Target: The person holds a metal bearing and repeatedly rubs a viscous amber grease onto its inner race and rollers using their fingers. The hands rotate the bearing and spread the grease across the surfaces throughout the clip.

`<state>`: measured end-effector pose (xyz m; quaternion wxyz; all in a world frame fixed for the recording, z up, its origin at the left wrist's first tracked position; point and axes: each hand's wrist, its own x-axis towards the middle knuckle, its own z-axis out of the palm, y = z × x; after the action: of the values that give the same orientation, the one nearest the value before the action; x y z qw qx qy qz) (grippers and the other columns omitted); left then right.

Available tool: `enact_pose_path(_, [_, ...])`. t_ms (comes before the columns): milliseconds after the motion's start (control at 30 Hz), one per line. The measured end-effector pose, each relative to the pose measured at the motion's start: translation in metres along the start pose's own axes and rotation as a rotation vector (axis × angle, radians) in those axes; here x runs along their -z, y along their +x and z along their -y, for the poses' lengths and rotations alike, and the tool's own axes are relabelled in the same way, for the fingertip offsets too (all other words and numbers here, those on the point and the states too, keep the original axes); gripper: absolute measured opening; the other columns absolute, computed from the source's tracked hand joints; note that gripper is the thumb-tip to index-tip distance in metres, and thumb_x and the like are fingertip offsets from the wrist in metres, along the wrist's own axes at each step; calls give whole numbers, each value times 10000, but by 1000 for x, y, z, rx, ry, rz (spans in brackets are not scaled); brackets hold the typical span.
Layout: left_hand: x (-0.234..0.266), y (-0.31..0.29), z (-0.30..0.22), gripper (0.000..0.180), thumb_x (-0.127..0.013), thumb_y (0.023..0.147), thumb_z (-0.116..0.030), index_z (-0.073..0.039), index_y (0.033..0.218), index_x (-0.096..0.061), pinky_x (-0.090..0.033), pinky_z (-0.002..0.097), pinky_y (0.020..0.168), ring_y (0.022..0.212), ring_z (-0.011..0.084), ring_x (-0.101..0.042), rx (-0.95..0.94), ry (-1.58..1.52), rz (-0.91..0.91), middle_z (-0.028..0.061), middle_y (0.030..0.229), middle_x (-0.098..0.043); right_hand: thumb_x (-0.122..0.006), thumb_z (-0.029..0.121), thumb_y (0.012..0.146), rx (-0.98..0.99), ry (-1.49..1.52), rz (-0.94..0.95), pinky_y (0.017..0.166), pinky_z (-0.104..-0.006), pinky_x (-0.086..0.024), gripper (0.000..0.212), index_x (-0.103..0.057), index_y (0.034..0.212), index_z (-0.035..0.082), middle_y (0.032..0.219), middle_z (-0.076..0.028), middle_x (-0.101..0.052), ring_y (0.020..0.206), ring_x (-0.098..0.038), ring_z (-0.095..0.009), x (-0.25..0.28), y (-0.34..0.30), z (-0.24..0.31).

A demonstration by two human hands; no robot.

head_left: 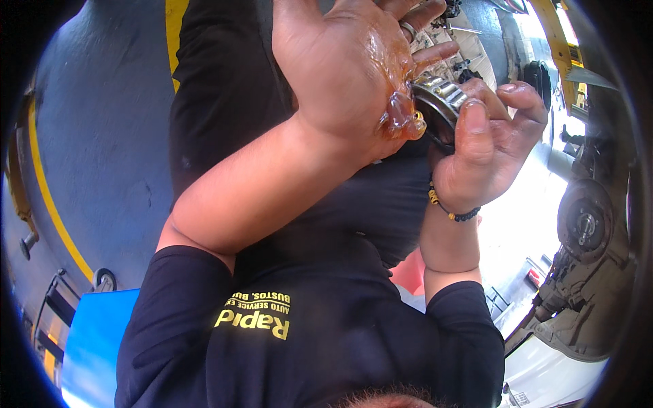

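My left hand (340, 61) is raised with the palm up and the fingers spread, a ring on one finger. A thick blob of amber grease (401, 115) covers the edge of that palm. My right hand (490, 143), with a beaded bracelet (449, 209) at the wrist, grips a metal tapered roller bearing (439, 98) by its rim. The bearing's edge is pressed into the grease on my left palm. Both hands are slick with grease. My black shirt fills the space below them.
A bare wheel hub with a brake disc (585, 221) hangs at the right on a raised vehicle. A cloth-covered surface with small parts (462, 47) lies beyond my hands. The grey floor has a yellow line (47, 197). A blue object (95, 340) sits at lower left.
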<state>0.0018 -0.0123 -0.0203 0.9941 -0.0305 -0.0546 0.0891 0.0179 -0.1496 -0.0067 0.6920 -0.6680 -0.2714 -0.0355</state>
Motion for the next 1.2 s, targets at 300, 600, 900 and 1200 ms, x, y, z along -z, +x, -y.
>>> enact_pose_path(300, [20,9,2,719,-343,999,-700,-76,1328,-481,-383,512,1104,1319,334,-470,158,-120,-125,180,1380,-518,-714,81,889,60,-21,210,706,-264,-475,537,-363,1295,74,927,-88,-599,706,-589,-150,22,-10,-5])
enact_pose_path(600, [29,13,9,675,-350,1020,-651,-52,1295,-494,-342,575,1177,1388,361,-421,189,-305,-34,205,1426,-475,-717,88,887,64,193,-296,805,-364,-523,392,-521,1226,69,1086,-121,-554,1008,-605,-235,46,1,-23])
enact_pose_path(900, [16,4,4,694,-356,996,-680,-63,1277,-505,-411,572,1073,1254,346,-499,228,-307,-168,176,1341,-508,-682,162,822,255,-53,-135,872,-450,-570,426,-396,1137,148,965,-82,-506,815,-654,-232,19,-5,-22])
enact_pose_path(1200, [12,-1,3,754,-267,1006,-695,-52,1381,-387,-250,659,1195,1446,374,-396,348,-286,-164,203,1512,-419,-613,278,888,115,50,20,1026,-548,-460,351,-392,1149,201,858,-105,-650,888,-682,-299,15,-17,1])
